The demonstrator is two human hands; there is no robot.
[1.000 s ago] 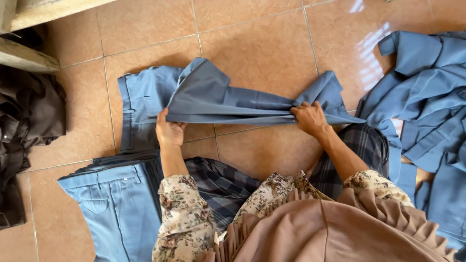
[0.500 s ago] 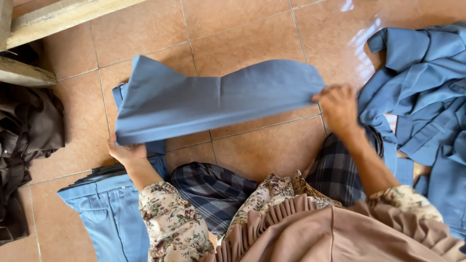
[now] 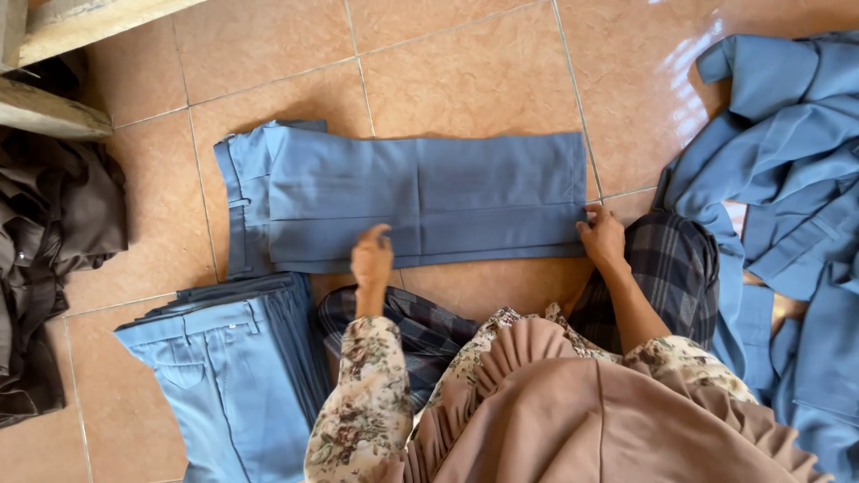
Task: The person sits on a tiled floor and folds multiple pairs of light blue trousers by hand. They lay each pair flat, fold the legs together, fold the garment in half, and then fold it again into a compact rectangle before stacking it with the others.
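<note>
A pair of blue trousers (image 3: 420,197) lies folded flat on the orange tile floor, waistband to the left. My left hand (image 3: 371,255) rests on its near edge around the middle, fingers loosely curled and holding nothing. My right hand (image 3: 604,237) pinches the right near corner of the folded trousers. Both arms wear floral sleeves.
A stack of folded blue trousers (image 3: 224,376) sits at my lower left. A loose heap of blue garments (image 3: 787,206) lies at the right. Dark brown clothes (image 3: 49,241) are piled at the far left, under wooden planks (image 3: 54,112). A plaid cloth (image 3: 420,326) covers my knees.
The trousers were held up and folded over in the air. Now they lie flat on the floor. My left hand has let go and moved to the middle edge.
</note>
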